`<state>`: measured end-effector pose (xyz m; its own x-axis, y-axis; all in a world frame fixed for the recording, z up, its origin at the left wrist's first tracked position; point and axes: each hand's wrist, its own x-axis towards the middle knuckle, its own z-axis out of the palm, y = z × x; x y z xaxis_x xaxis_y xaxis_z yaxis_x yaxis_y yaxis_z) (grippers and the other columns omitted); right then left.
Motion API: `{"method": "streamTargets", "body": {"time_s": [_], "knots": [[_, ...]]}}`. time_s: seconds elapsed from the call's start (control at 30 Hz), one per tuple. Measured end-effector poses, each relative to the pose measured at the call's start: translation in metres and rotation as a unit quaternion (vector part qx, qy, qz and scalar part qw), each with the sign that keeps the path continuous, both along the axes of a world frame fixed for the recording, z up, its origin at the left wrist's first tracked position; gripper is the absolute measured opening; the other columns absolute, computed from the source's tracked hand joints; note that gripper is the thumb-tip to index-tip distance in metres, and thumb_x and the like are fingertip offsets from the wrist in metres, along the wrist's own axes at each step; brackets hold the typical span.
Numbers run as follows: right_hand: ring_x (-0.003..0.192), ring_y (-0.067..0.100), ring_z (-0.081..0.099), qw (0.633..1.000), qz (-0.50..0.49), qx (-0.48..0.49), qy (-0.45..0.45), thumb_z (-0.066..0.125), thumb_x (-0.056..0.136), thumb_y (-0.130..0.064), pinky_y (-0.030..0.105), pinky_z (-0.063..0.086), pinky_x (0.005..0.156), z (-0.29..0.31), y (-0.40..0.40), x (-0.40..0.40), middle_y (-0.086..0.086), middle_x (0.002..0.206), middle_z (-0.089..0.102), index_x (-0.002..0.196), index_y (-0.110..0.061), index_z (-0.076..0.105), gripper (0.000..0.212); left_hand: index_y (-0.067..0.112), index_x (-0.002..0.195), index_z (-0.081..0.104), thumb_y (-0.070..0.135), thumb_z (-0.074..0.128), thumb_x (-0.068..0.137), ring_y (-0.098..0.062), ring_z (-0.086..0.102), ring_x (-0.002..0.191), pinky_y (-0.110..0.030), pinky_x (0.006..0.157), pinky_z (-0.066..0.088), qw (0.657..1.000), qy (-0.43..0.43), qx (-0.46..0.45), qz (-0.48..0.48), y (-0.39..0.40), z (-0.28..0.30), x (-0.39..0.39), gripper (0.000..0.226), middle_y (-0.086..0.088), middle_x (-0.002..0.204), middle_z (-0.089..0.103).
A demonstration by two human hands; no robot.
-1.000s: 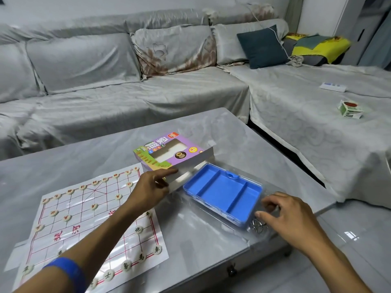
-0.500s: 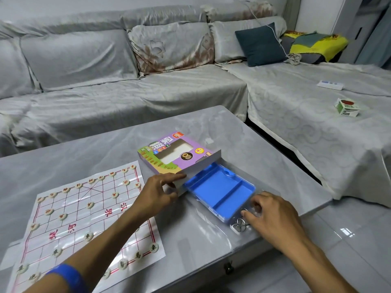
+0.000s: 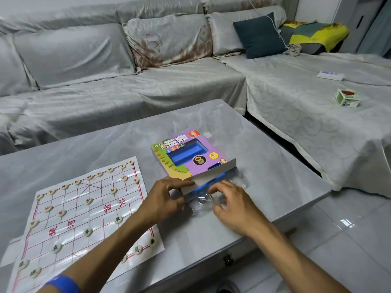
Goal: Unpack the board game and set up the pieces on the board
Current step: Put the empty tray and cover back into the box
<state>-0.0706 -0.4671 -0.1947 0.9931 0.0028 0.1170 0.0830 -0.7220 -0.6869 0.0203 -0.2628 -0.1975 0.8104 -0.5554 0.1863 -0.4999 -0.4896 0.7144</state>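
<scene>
**Blue tray almost back inside the box**

The game box [image 3: 186, 153] lies flat on the grey table [image 3: 275, 166]. It is purple and green, with a window on top. Through the window you can see the blue tray [image 3: 186, 154] inside it. Only a thin blue edge sticks out of the open end of the box, under the white flap [image 3: 211, 175].

The box points away from the person, a bit to the left. Its open end faces the hands, so the tray can only slide along that line, in or out.

The left hand [image 3: 163, 197] pinches the near corner of the box by the flap and holds it steady. The right hand [image 3: 230, 203] is right at the open end, fingers curled on the clear plastic cover [image 3: 203, 203] that pokes out there. I cannot tell how tight that hold is. The right hand is the one nearer to the tray's edge.

Left of the box lies the paper board [image 3: 84, 212], with round pieces [image 3: 118, 219] already sitting on its lines. So the setting up looks nearly done.
</scene>
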Motion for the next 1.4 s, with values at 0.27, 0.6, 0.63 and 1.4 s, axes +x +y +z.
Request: {"method": "streamTargets", "body": {"time_s": [0.27, 0.6, 0.63, 1.4], "knots": [[0.083, 0.019, 0.063, 0.988, -0.139, -0.063, 0.035, 0.058, 0.080, -0.021, 0.026, 0.047, 0.069, -0.001, 0.000, 0.011, -0.005, 0.083, 0.067, 0.078, -0.021, 0.062, 0.004, 0.047, 0.104, 0.069, 0.020, 0.062, 0.066, -0.002, 0.058, 0.102, -0.030, 0.094, 0.050, 0.999, 0.021, -0.010, 0.031, 0.003, -0.001, -0.006, 0.047, 0.038, 0.099, 0.063], [0.123, 0.026, 0.041, 0.982, -0.010, -0.147, 0.115, 0.048, 0.086, -0.019, 0.036, 0.039, 0.101, -0.014, 0.010, 0.020, -0.006, 0.140, 0.044, 0.134, -0.024, 0.045, 0.049, 0.047, 0.088, 0.073, 0.025, 0.072, 0.068, -0.009, 0.062, 0.089, -0.033, 0.082, 0.051, 1.000, 0.020, -0.018, 0.015, 0.007, 0.000, -0.004, 0.030, 0.020, 0.084, 0.069], [0.124, 0.027, 0.039, 0.976, -0.001, -0.176, 0.125, 0.048, 0.087, -0.019, 0.037, 0.038, 0.101, -0.015, 0.011, 0.022, -0.006, 0.141, 0.040, 0.138, -0.025, 0.041, 0.052, 0.042, 0.089, 0.075, 0.024, 0.074, 0.069, -0.009, 0.062, 0.090, -0.033, 0.081, 0.051, 1.000, 0.011, -0.012, 0.007, 0.008, -0.001, -0.004, 0.027, 0.020, 0.085, 0.069], [0.092, 0.018, 0.062, 0.855, -0.043, 0.517, -0.014, 0.050, 0.085, 0.019, 0.037, 0.059, 0.078, 0.018, -0.011, 0.057, -0.005, 0.110, 0.067, 0.107, -0.005, 0.067, 0.036, 0.021, 0.104, 0.060, 0.010, 0.066, 0.088, -0.011, 0.059, 0.105, -0.018, 0.074, 0.055, 0.980, -0.163, -0.105, 0.042, 0.059, 0.039, -0.013, 0.021, 0.011, 0.123, 0.055]]}}
